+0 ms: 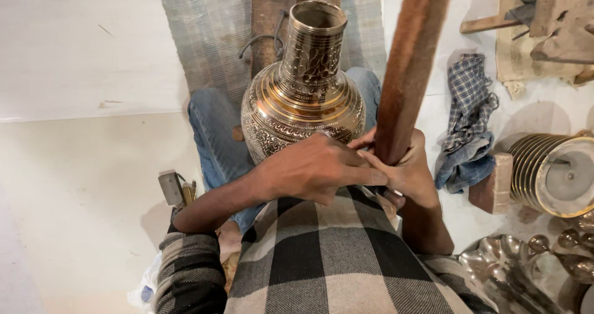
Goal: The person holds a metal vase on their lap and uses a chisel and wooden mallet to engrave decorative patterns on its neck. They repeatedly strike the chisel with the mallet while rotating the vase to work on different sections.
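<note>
— Which way does the wooden post [405, 73] run from the fingers [365, 175]?

— Its long axis climbs up and away from them, leaning slightly to the right, and leaves the top of the frame. The right hand [408, 175] is wrapped around its lower end, fingers closed on the wood.

— And the left hand [315, 168]?

— It lies over the right one, fingertips pressed against the post too, so both hands clasp it at the same spot. The right hand is the one nearer the wood.

— Where is the engraved brass vase [303, 97]?

— Just beyond the left knuckles, touching or nearly so, resting on the person's lap with its neck pointing away. The post stands just to the right of its belly.
</note>
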### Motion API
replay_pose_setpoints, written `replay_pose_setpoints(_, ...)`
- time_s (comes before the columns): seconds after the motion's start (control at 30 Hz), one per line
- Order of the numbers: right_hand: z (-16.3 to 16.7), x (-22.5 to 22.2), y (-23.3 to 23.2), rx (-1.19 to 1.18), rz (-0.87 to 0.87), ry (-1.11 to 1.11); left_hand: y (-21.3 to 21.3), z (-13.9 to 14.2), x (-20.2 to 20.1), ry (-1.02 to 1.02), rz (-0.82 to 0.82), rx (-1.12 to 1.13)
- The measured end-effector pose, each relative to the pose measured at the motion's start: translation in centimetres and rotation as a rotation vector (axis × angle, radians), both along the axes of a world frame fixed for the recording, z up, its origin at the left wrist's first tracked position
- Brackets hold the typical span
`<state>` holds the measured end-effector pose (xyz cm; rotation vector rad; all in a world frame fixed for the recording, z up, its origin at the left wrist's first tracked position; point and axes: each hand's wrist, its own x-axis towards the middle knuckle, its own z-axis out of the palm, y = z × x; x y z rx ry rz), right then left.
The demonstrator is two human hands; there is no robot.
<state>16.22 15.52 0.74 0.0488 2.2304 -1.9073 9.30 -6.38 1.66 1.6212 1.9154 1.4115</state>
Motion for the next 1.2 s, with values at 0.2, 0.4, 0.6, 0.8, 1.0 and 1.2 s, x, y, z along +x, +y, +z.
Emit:
replay_pose_setpoints(0.2,-2.9,0.6,0.0,-0.133,0.011,0.024,-1.0,-0.2,-0.8,0.042,0.126,0.096)
replay_pose_setpoints(0.4,-5.6,1.9,-1.3,-0.043,-0.212,-0.112,-1.1,-1.9,-6.3,-0.192,0.674,0.511)
replay_pose_setpoints(0.6,-7.0,2.4,-1.4,0.211,-0.294,0.050,-1.6,-4.9,-7.1,-0.030,0.927,0.333)
replay_pose_setpoints(0.8,-5.4,0.0,-1.0,0.382,-0.302,0.022,-1.8,-4.5,-6.7,0.225,1.046,0.187)
replay_pose_setpoints(1.0,-3.0,-2.4,0.2,0.392,-0.248,0.206,-2.0,-4.0,-6.4,0.349,1.059,0.158)
replay_pose_setpoints(1.2,1.1,-6.7,2.4,0.280,-0.091,0.338,-1.9,-4.2,-7.0,0.309,1.019,0.215)
